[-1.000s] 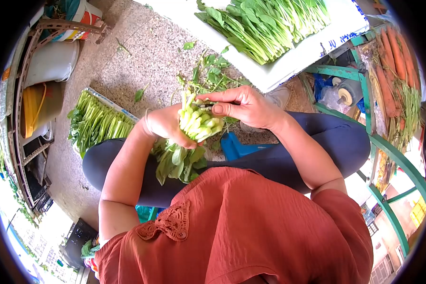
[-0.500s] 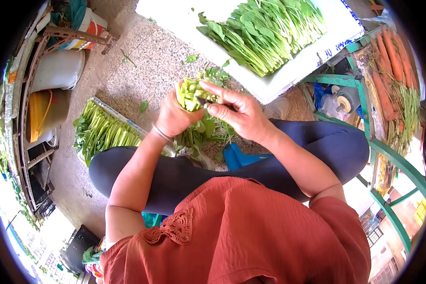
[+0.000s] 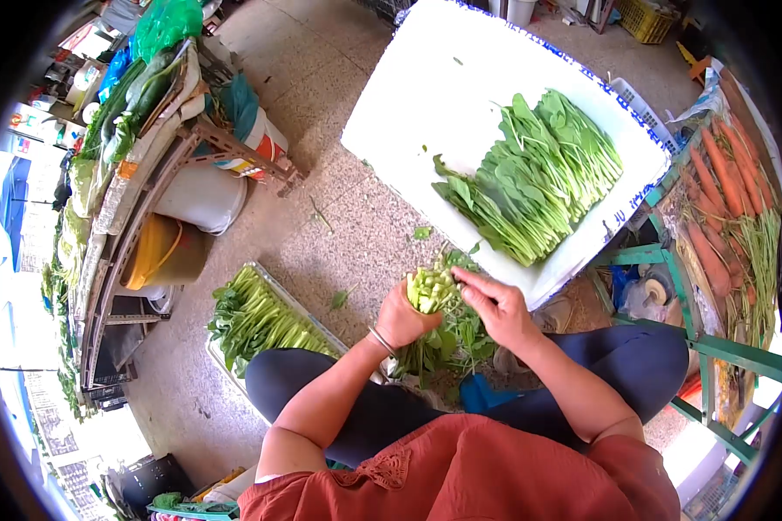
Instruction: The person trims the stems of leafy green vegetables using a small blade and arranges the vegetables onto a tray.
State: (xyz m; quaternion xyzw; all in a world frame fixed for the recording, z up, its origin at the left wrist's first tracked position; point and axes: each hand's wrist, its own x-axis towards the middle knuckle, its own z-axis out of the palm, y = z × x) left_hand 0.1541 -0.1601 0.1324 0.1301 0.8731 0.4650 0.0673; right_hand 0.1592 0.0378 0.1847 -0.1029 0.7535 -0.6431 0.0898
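A bunch of leafy greens (image 3: 433, 289) is wrapped in my left hand (image 3: 401, 319), its pale cut stem ends facing up. My right hand (image 3: 500, 311) is closed beside those stem ends, thumb and forefinger close to them. A small dark knife showed in it a moment ago; now the fingers mostly hide it. Below both hands lie loose green leaves (image 3: 443, 343). To the left, more leafy greens (image 3: 269, 317) fill a shallow white tray (image 3: 308, 314). Ahead, a large white foam box (image 3: 408, 104) carries a row of similar greens (image 3: 552, 182).
Carrots (image 3: 721, 191) lie on a green metal stand (image 3: 738, 354) at right. Along the left runs a metal rack (image 3: 113, 282) with a white bucket (image 3: 202, 198) and a yellow bucket (image 3: 155, 247) beneath. A blue object (image 3: 487, 395) sits between my legs. Leaf scraps dot the speckled floor.
The camera view has tilted up, showing more of the foam box and rack. My right hand has shifted to the right edge of the stem ends, and the knife blade no longer shows clearly.
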